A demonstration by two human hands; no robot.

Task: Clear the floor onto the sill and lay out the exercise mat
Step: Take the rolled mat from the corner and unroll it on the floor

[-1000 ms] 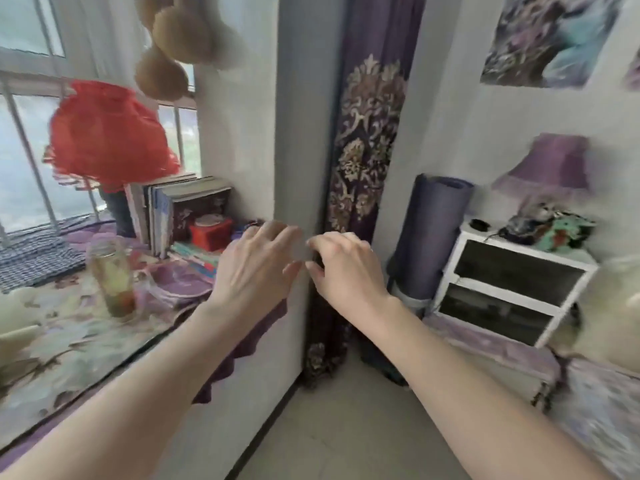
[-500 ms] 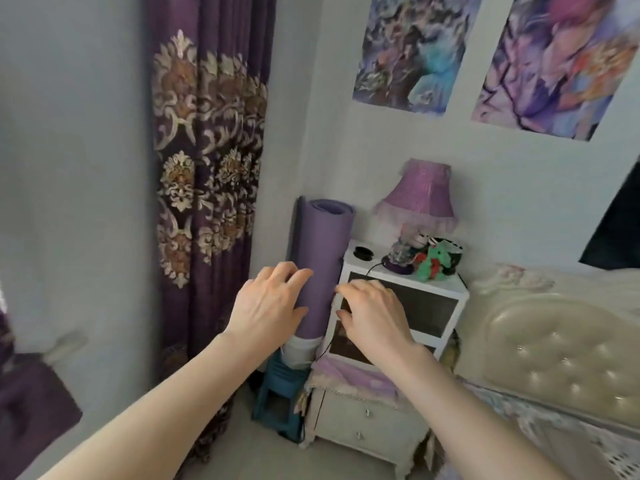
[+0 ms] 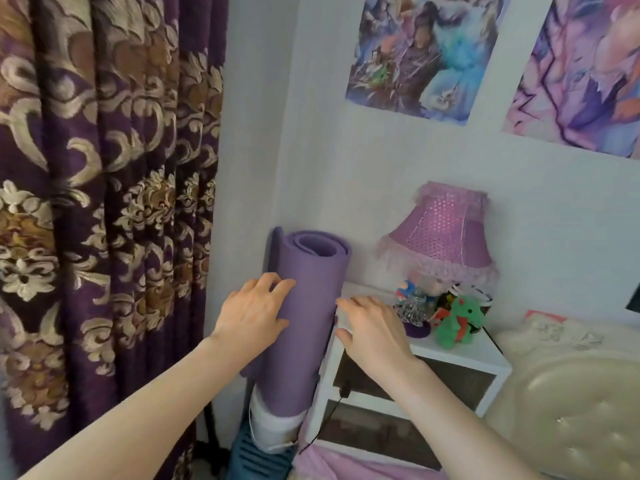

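A rolled purple exercise mat (image 3: 304, 306) stands upright in the corner between the curtain and a white nightstand. My left hand (image 3: 251, 315) lies against the roll's left side, fingers spread and touching it. My right hand (image 3: 372, 332) is at the roll's right side, fingers apart, fingertips at its edge. Neither hand is closed around the mat. The mat's foot sits in something white above a blue stool (image 3: 256, 455).
A white nightstand (image 3: 457, 358) to the right carries a pink fringed lamp (image 3: 440, 233), a green plush toy (image 3: 459, 322) and small items. A purple patterned curtain (image 3: 104, 202) hangs on the left. A cream padded headboard (image 3: 568, 403) is at the right. A black cable hangs down the nightstand's front.
My view swung from the window sill to the corner. Both hands moved forward and now reach the rolled mat, one on each side.
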